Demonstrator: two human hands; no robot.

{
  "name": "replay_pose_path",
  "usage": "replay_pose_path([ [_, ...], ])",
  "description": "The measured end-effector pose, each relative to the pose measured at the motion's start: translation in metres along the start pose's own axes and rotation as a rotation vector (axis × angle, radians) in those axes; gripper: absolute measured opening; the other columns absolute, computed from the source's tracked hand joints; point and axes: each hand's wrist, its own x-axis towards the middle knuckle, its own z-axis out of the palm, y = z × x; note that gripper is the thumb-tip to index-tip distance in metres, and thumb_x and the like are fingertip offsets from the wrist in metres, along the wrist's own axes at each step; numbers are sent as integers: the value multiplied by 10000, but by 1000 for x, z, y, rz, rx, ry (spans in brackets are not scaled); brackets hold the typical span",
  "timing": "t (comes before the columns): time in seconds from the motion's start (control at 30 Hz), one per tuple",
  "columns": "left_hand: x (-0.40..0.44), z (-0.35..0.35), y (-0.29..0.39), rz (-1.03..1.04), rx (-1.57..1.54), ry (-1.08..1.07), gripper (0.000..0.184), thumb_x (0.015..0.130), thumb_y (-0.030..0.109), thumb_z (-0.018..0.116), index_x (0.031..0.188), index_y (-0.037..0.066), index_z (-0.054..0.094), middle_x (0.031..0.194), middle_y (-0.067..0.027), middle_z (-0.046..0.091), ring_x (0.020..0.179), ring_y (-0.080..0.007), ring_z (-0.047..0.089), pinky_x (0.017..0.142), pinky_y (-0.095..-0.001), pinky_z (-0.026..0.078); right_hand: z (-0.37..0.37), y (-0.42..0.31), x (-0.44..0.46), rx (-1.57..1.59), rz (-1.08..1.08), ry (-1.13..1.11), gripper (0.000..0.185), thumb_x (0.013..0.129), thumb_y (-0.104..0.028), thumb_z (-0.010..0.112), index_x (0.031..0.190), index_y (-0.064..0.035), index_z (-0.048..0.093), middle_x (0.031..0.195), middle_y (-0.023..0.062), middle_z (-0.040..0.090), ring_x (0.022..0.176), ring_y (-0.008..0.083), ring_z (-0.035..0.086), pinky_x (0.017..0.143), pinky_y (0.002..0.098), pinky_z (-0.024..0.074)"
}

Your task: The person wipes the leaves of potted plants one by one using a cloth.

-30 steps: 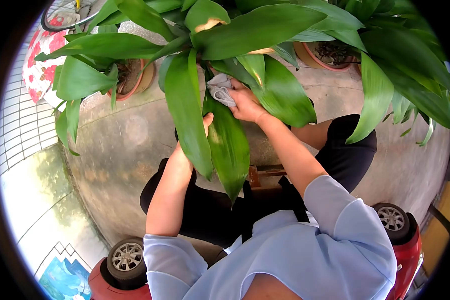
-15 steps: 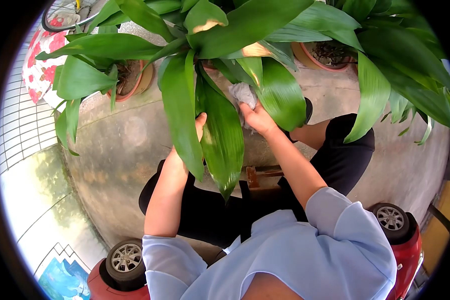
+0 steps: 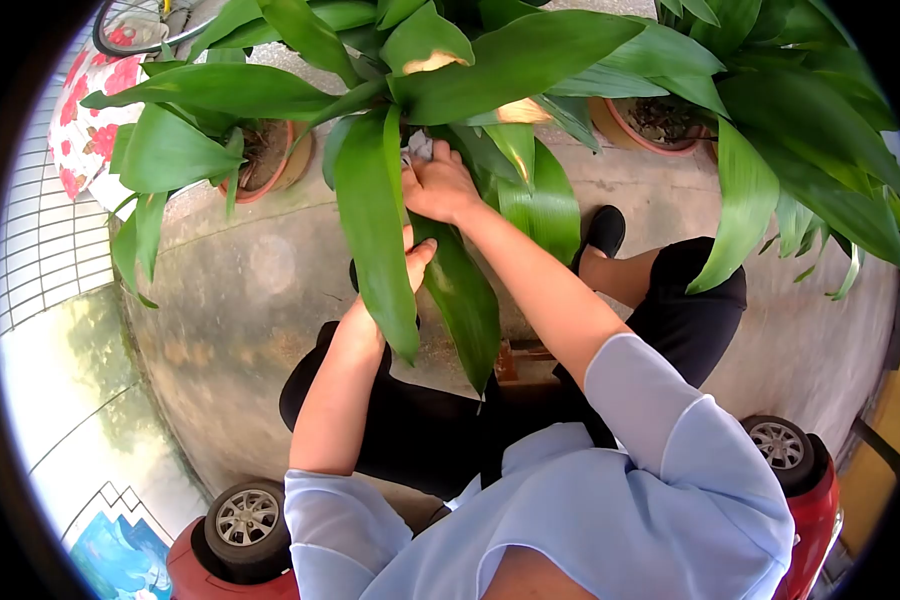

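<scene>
My right hand [image 3: 440, 187] is closed on a crumpled grey cloth [image 3: 420, 146], near the base of a broad green leaf [image 3: 460, 300] that hangs toward me. Lower down, my left hand [image 3: 419, 262] grips the same leaf, its thumb lying on the upper face and its other fingers mostly hidden behind. Another long leaf [image 3: 368, 220] hangs in front of part of my left hand and wrist. To the right of my right hand droops a wide leaf [image 3: 542, 205]. Above both hands, more leaves of this plant spread out and cover its pot.
Potted plants stand at left, in a terracotta pot [image 3: 270, 170], and at right, in another pot [image 3: 660, 140]. Behind me on both sides are red vehicle parts with wheels [image 3: 247, 524]. A flowered cloth [image 3: 88, 120] and a bicycle wheel [image 3: 150, 45] are at upper left.
My right hand has moved left and up with the cloth, from beside the wide leaf to the hanging leaf's base. My left thumb now lies across that leaf, which has swung slightly right.
</scene>
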Motion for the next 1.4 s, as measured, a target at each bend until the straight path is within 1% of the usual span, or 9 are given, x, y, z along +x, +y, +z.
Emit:
replay_pose_path([
  [0.23, 1, 6, -4, 99, -184, 8, 242, 864, 23, 518, 1096, 12, 586, 954, -47, 634, 892, -123, 564, 788, -258, 450, 19, 25, 18, 79, 4, -44, 522, 891, -402, 333, 1196, -45, 561, 1212, 276, 463, 1093, 390, 480, 964, 424, 379],
  [0.4, -18, -4, 32, -126, -139, -111, 364, 774, 2, 518, 1136, 15, 552, 978, -50, 601, 900, -130, 569, 747, -254, 477, -3, 26, -78, 344, -214, -17, 340, 928, -271, 418, 989, -7, 624, 1055, 237, 534, 1029, 363, 496, 896, 400, 401],
  [0.6, -35, -12, 57, -66, -608, -543, 532, 737, 71, 469, 1267, 23, 462, 1128, -70, 583, 1018, -201, 557, 911, -344, 429, -11, 30, -160, 141, -457, 112, 332, 821, -198, 540, 1126, -89, 618, 1302, 258, 334, 1112, 432, 436, 953, 436, 395],
  [0.73, -34, -8, 60, 25, -652, -479, 507, 761, 14, 465, 1268, 3, 459, 1166, -91, 582, 1075, -196, 545, 921, -343, 431, -17, 9, -211, -47, -490, 45, 272, 762, -194, 599, 983, -46, 658, 1285, 264, 332, 1073, 431, 454, 896, 426, 437],
  [0.83, -29, -5, 49, 146, -595, -299, 501, 757, -28, 459, 1257, -11, 470, 1166, -101, 584, 1083, -199, 542, 941, -343, 420, -8, 21, -226, 98, -419, -28, 234, 767, -195, 603, 927, -31, 651, 1284, 258, 336, 1006, 402, 502, 867, 406, 459],
  [1.0, 4, -15, -3, 199, -478, -151, 556, 694, -58, 492, 1249, -15, 478, 1163, -103, 580, 1082, -203, 530, 943, -310, 395, -27, 50, -230, 398, -311, -99, 194, 889, -188, 515, 913, -39, 638, 907, 198, 571, 871, 355, 561, 782, 373, 465],
  [1.1, 6, -17, -21, 160, -440, -135, 591, 656, -64, 497, 1245, -14, 479, 1173, -95, 572, 1089, -201, 517, 932, -298, 391, -69, 43, -232, 925, 48, -283, 276, 918, -282, 553, 1021, -32, 606, 965, 53, 589, 887, 146, 550, 810, 305, 443],
  [1.2, -14, -12, 12, 267, -469, -146, 628, 620, -67, 502, 1245, -11, 476, 1178, -88, 567, 1092, -198, 513, 924, -292, 392, -101, 39, -228, 1194, -4, -288, 457, 860, -283, 652, 1190, -10, 492, 1049, 28, 561, 968, 111, 515, 849, 296, 433],
  [1.4, -40, -3, 41, 193, -646, -416, 666, 590, -72, 493, 1252, 1, 471, 1170, -75, 568, 1075, -193, 526, 931, -302, 404, -108, 10, -178, 540, -335, 64, 401, 798, -121, 627, 1162, 10, 519, 1125, 145, 552, 1008, 257, 558, 895, 345, 433],
])
